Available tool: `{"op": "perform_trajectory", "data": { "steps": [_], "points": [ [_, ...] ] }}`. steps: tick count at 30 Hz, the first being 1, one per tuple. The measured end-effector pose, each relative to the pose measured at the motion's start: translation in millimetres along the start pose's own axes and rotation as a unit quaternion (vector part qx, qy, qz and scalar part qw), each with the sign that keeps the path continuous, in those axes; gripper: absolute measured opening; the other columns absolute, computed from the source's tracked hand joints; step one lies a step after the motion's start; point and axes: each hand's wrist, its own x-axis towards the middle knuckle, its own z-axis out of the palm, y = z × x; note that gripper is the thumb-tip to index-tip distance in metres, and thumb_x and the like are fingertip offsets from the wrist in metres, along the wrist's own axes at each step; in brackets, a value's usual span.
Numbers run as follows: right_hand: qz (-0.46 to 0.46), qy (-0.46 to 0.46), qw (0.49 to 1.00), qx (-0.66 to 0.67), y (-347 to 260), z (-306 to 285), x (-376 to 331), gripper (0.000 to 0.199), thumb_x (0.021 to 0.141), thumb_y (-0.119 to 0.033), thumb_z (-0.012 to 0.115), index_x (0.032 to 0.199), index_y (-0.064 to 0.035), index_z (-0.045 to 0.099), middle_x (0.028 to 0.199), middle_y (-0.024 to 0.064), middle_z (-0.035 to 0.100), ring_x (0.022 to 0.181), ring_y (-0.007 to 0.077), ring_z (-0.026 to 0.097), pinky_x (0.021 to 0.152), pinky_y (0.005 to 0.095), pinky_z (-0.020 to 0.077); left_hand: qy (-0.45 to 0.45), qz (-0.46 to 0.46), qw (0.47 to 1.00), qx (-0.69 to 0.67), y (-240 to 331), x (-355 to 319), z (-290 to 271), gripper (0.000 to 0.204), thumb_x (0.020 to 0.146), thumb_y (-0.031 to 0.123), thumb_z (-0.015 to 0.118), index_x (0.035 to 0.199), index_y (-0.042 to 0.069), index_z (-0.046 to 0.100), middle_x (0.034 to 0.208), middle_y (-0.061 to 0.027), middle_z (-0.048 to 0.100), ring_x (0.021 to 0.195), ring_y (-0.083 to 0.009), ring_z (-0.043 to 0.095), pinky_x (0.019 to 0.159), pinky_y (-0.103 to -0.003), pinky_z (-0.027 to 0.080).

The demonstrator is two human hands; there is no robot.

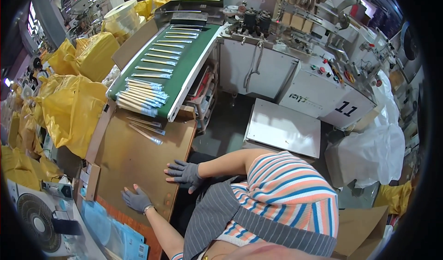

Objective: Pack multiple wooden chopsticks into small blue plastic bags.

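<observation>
My left hand (136, 200), in a grey glove with bare fingertips, lies flat on the brown board tabletop (138, 167), fingers spread and holding nothing. At the board's right edge rests my right hand (185, 173), gloved alike, its fingers apart and nothing in them. Beyond both hands, a few loose wrapped wooden sticks (146, 133), like packaged chopsticks with pale blue ends, lie on the board. A heap of the same sticks (142, 96) is gathered at the near end of the green conveyor belt (184, 52). Further up the belt, several more lie crosswise in a spaced row.
Light blue printed packs (113, 227) lie at the lower left by a white fan (39, 223). Yellow plastic sacks (74, 112) crowd the left side. A white machine cabinet (330, 93) and a low white-topped box (284, 128) stand right, with a white bag (369, 156) beyond.
</observation>
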Motion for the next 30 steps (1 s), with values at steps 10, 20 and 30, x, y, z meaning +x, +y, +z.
{"op": "perform_trajectory", "data": {
  "steps": [10, 20, 30],
  "points": [
    [0.008, 0.0, 1.0, -0.007, -4.0, 0.2, 0.2, 0.115, 0.06, -0.062, 0.068, 0.148, -0.0143, 0.012, 0.153, 0.0198, 0.004, 0.14, 0.0441, -0.002, 0.108, 0.0624, 0.0028, 0.001, -0.008, 1.0, -0.009, -3.9, -1.8, 3.9, 0.057, 0.089, 0.048, 0.049, 0.123, 0.002, 0.054, 0.131, -0.0211, 0.047, 0.123, -0.0344, 0.043, 0.1, -0.045, 0.034],
    [-0.003, 0.006, 1.0, -0.008, -1.2, 1.6, -0.4, 0.113, 0.06, -0.064, 0.066, 0.148, -0.0153, 0.014, 0.152, 0.0201, 0.009, 0.139, 0.0449, 0.002, 0.108, 0.0625, 0.0056, 0.006, -0.007, 1.0, 0.007, -5.4, -4.8, 4.0, 0.057, 0.088, 0.048, 0.05, 0.123, 0.004, 0.054, 0.13, -0.0207, 0.049, 0.121, -0.0347, 0.045, 0.1, -0.045, 0.035],
    [0.059, 0.247, 0.965, 0.073, 2.5, -95.8, 105.5, 0.081, 0.077, -0.053, 0.063, 0.137, -0.0052, 0.036, 0.129, 0.0307, 0.041, 0.114, 0.0444, 0.044, 0.096, 0.0463, 0.0388, 0.048, -0.01, 0.999, -0.015, 5.0, 1.2, -7.6, 0.051, 0.086, 0.044, 0.055, 0.118, 0.004, 0.056, 0.126, -0.0229, 0.051, 0.119, -0.0375, 0.045, 0.1, -0.046, 0.034]
  ]
}}
